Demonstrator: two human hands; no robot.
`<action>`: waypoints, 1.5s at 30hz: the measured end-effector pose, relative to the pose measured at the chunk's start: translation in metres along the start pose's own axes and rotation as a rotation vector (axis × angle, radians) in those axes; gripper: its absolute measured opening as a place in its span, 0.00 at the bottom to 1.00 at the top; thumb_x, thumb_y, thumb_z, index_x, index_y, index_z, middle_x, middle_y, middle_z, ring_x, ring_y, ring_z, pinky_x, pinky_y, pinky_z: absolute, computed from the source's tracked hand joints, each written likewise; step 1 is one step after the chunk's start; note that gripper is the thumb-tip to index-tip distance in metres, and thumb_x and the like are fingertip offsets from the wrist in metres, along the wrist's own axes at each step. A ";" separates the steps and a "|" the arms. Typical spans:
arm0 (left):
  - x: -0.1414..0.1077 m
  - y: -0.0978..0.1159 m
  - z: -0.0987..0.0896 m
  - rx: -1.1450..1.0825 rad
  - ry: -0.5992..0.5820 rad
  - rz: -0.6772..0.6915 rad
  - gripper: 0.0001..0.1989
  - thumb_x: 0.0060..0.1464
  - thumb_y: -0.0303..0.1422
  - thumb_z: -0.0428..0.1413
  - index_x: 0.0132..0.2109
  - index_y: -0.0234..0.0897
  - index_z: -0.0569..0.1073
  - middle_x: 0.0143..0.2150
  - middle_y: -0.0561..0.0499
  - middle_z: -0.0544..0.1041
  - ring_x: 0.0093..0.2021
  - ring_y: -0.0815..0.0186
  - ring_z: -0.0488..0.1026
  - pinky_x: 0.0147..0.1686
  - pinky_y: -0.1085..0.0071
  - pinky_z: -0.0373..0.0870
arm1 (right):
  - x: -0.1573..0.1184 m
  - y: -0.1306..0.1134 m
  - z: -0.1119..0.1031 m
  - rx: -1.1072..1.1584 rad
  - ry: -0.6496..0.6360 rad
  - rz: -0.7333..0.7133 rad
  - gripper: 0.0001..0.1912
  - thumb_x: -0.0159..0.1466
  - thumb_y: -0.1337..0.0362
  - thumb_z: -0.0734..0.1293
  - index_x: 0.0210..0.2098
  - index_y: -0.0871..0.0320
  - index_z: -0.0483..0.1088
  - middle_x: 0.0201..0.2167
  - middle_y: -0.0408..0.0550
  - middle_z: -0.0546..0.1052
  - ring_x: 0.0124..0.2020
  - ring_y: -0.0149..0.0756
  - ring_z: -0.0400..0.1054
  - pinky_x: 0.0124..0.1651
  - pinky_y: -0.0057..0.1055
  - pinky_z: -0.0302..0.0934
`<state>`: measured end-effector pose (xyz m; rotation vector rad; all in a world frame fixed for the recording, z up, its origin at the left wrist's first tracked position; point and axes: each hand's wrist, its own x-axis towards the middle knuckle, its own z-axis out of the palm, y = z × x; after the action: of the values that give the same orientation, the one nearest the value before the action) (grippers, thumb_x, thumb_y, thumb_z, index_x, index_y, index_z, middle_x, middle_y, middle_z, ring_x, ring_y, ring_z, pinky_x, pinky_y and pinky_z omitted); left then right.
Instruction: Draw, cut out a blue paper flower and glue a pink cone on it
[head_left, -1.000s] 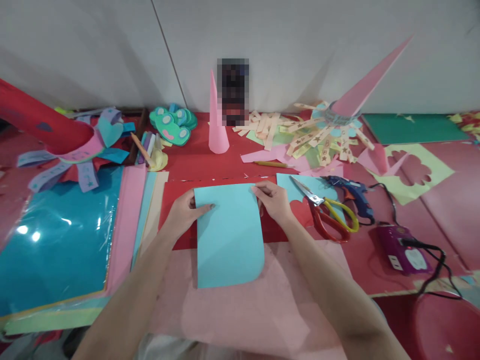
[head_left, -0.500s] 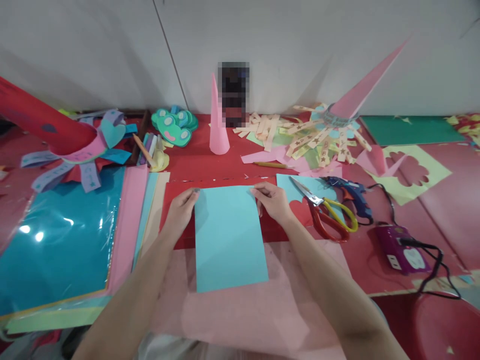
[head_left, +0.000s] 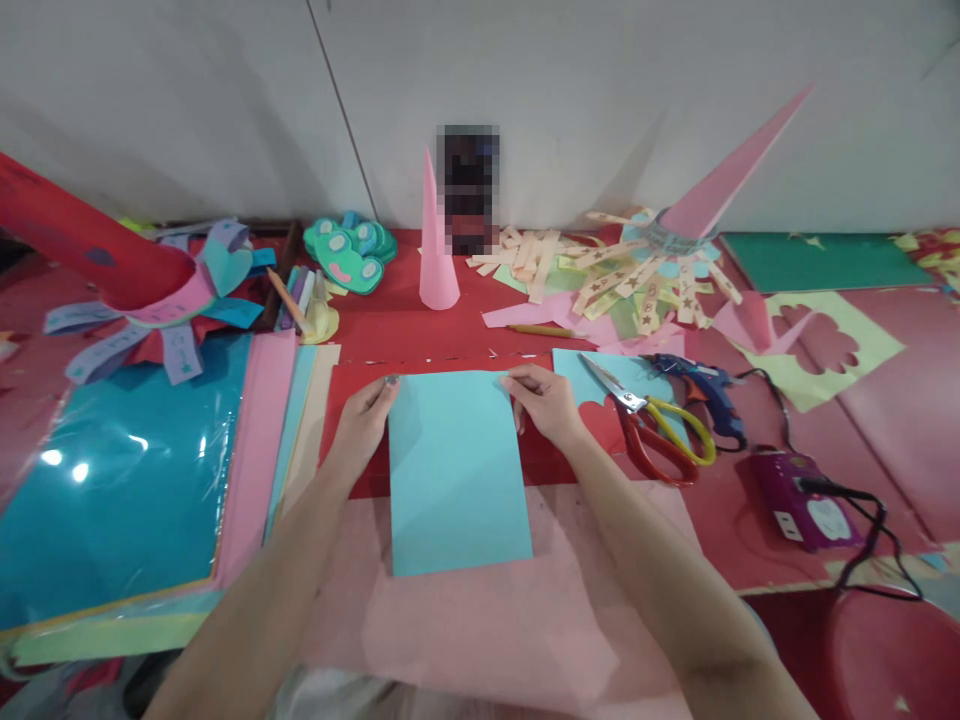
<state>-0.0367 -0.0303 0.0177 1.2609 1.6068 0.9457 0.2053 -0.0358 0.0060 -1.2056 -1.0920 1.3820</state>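
A light blue paper sheet [head_left: 459,475] is held by its two upper corners above a red sheet and a pale pink sheet [head_left: 480,630]. My left hand [head_left: 367,415] pinches the upper left corner between thumb and fingers. At the upper right corner, my right hand [head_left: 541,400] grips the paper in the same way. Scissors [head_left: 649,415] with red and yellow handles lie right of my right hand, over another light blue sheet and beside a red paper heart [head_left: 600,425].
A pink cone [head_left: 437,265] stands behind the sheet. Decorated cone hats [head_left: 727,175] flank it left and right. A blue glue gun [head_left: 709,395] and a purple power box [head_left: 802,500] are on the right. Plastic-wrapped blue paper [head_left: 142,480] lies left.
The lower edge of the held blue sheet has shifted slightly up and away from me. Both hands keep their grip at the corners.
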 end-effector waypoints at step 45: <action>-0.006 0.010 0.003 0.242 -0.315 0.120 0.16 0.48 0.46 0.55 0.28 0.38 0.69 0.24 0.55 0.65 0.24 0.70 0.61 0.24 0.75 0.58 | 0.002 -0.006 -0.009 -0.008 0.476 -0.167 0.15 0.54 0.52 0.70 0.29 0.57 0.67 0.15 0.34 0.67 0.06 0.24 0.57 0.06 0.22 0.47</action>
<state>-0.0295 -0.0342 0.0270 1.6002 1.4378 0.5968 0.2151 -0.0328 0.0106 -1.3289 -0.8360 0.9004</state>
